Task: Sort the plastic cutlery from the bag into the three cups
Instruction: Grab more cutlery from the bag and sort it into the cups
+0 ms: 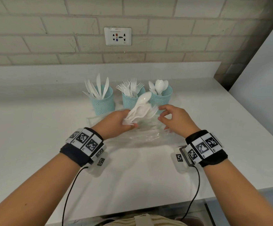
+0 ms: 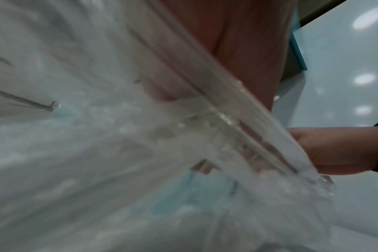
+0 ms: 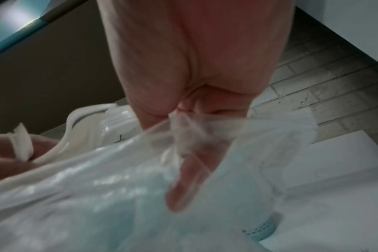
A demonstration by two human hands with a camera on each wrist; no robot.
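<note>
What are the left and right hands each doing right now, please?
Left hand: grips a bundle of white spoons.
Right hand: pinches the edge of the clear plastic bag.

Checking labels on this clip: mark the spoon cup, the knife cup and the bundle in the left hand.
spoon cup [image 1: 158,101], head view, mesh wall.
knife cup [image 1: 102,106], head view, mesh wall.
spoon bundle [image 1: 139,107], head view, stacked bowls.

Spoons [image 1: 139,108] in left hand [image 1: 116,122]: white glossy plastic. Bag [image 1: 148,136] under hands: clear, crinkled film. Cups [image 1: 102,101] beyond hands: matt mesh plastic.
</note>
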